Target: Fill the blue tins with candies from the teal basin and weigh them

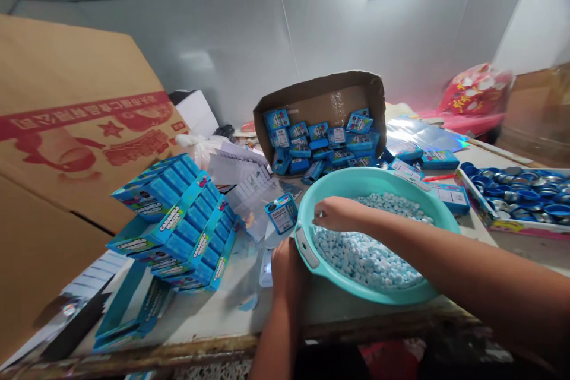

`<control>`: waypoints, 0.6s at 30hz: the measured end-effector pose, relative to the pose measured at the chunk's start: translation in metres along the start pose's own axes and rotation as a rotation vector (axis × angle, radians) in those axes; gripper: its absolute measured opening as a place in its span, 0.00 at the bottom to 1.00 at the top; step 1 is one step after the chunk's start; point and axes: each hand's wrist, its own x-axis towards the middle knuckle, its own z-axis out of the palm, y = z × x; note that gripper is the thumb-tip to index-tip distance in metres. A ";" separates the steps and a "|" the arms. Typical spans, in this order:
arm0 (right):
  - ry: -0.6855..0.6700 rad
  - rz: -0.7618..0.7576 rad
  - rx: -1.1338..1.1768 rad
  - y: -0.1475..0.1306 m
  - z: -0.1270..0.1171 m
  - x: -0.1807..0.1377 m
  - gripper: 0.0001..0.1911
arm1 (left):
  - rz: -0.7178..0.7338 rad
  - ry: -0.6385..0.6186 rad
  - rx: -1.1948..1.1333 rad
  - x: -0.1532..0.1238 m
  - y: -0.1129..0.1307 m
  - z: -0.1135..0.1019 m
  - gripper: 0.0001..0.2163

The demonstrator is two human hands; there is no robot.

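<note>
My right hand (336, 214) is over the left part of a turquoise plastic basin (378, 297), its fingers curled together around a few small pale candies. Many light blue and white candies (369, 258) fill the basin's bottom. Outside the rim, by the basin's left handle, my left hand (287, 258) is curled down on the table; whatever it may hold is hidden. A small white object (266, 268) shows beside that hand. Just beyond it, a blue candy box (281, 214) stands slightly tilted, close to the basin.
Blue display trays packed with boxes (178, 225) are stacked at left, by an open tray (129, 309) and a large carton (80, 130). Behind the basin, a tipped cardboard box (320, 89) holds several blue boxes. A shallow box (525, 225) of blue and silver round pieces lies right.
</note>
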 end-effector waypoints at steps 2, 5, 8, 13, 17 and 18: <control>-0.015 0.000 0.003 0.000 0.000 -0.001 0.15 | 0.005 0.010 -0.030 0.001 -0.005 0.004 0.05; -0.009 -0.001 0.007 -0.002 -0.004 -0.002 0.14 | 0.015 0.028 -0.074 0.002 -0.014 0.006 0.05; 0.034 -0.037 0.027 -0.003 -0.008 0.000 0.14 | -0.001 0.076 -0.112 0.000 -0.023 -0.001 0.06; 0.103 -0.215 0.117 -0.010 -0.013 0.002 0.15 | 0.054 0.058 -0.164 0.014 -0.033 -0.021 0.11; 0.136 -0.376 0.095 -0.031 -0.024 0.007 0.16 | 0.209 -0.144 -0.165 0.044 -0.037 -0.028 0.08; 0.111 -0.380 0.052 -0.038 -0.027 0.009 0.15 | 0.234 -0.182 -0.160 0.052 -0.039 -0.028 0.08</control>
